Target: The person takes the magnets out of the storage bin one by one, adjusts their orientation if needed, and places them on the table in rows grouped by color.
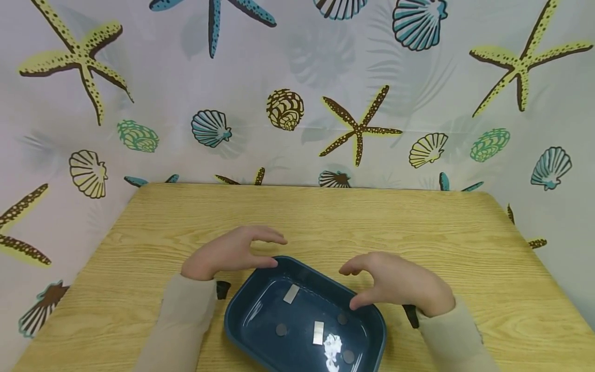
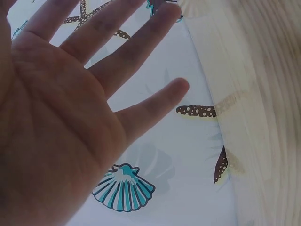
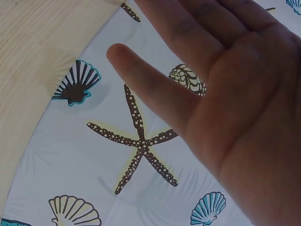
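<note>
A dark blue rectangular tray [image 1: 302,312] with rounded corners lies at a slant on the table in the head view, its near edge cut off by the frame. Inside it are two pale rectangular pieces [image 1: 318,333] and three small grey discs [image 1: 281,329]. My left hand [image 1: 237,251] hovers at the tray's far left corner, thumb overlapping the rim. At the right end, my right hand [image 1: 395,281] has its thumb tip over the rim. Both palms face inward with nothing in them. Spread fingers show on the left hand [image 2: 61,108] and right hand [image 3: 244,103] in the wrist views.
The wood-grain table [image 1: 186,212] stretches behind the tray and out to both sides. A white cloth [image 1: 260,67] printed with starfish and shells hangs beyond its back edge and surrounds the sides. Dark straps [image 1: 223,289] show at both wrists, by the pale sleeves.
</note>
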`<state>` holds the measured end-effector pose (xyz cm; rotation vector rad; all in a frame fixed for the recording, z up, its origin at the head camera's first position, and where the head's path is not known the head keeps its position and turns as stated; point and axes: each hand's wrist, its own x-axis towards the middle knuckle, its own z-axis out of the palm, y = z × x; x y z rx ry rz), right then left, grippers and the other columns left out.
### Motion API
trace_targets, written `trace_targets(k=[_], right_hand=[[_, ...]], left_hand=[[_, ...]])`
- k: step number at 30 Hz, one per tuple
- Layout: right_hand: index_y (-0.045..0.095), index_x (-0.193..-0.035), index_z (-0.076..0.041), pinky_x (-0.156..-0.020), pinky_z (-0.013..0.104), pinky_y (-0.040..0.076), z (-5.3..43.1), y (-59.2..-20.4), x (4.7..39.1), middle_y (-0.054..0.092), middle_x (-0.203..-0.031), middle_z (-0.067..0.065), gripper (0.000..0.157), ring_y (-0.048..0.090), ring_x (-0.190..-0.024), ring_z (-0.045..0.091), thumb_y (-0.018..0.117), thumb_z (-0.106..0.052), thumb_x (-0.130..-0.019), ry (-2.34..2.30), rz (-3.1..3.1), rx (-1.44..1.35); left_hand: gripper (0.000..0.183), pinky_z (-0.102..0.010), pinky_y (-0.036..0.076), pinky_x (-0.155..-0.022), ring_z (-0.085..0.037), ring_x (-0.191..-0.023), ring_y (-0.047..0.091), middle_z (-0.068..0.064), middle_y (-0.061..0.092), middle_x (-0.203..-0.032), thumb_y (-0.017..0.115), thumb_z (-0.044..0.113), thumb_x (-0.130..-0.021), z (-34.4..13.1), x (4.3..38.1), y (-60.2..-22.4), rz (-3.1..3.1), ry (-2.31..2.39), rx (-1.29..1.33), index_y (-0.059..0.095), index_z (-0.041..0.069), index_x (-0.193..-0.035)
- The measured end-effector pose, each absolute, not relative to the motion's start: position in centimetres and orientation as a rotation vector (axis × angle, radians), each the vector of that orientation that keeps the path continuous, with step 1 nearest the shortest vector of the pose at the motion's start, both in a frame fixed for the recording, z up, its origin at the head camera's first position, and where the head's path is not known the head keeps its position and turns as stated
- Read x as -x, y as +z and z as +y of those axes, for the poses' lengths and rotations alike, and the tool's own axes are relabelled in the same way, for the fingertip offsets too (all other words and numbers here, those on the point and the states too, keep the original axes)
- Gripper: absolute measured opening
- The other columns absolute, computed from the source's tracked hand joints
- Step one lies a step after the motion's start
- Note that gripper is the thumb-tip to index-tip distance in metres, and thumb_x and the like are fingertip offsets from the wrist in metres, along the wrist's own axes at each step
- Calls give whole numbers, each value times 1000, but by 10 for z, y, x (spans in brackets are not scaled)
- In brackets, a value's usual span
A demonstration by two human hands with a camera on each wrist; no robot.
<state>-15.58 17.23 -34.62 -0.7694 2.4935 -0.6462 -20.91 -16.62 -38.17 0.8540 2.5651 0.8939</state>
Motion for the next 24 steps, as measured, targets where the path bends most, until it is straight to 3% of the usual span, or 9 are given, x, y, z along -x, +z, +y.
trace_targets(k=[4, 9, 24], right_hand=[[68, -132, -8, -104, 50, 52, 171, -347, 155, 73, -128, 7, 55, 67, -122, 26, 86, -26, -83, -639, 2489, 782], [70, -129, -9, -103, 50, 54, 168, -349, 154, 73, -125, 6, 50, 67, -120, 26, 86, -16, -83, -647, 2481, 727], [74, -117, -17, -97, 47, 55, 170, -352, 156, 73, -118, 1, 35, 67, -113, 23, 84, -11, -84, -616, 2462, 699]], left_hand=[[35, -54, 49, -108, -32, -130, 62, -8, 68, -137, 75, 22, -95, -164, 209, -381, 2551, 893, -868, 73, 15, -129], [28, -52, 53, -103, -30, -119, 67, -4, 71, -131, 74, 20, -95, -164, 210, -382, 2545, 892, -873, 76, 16, -123], [22, -52, 55, -101, -28, -116, 68, -2, 74, -123, 75, 15, -93, -163, 214, -388, 2542, 902, -937, 79, 19, -115]])
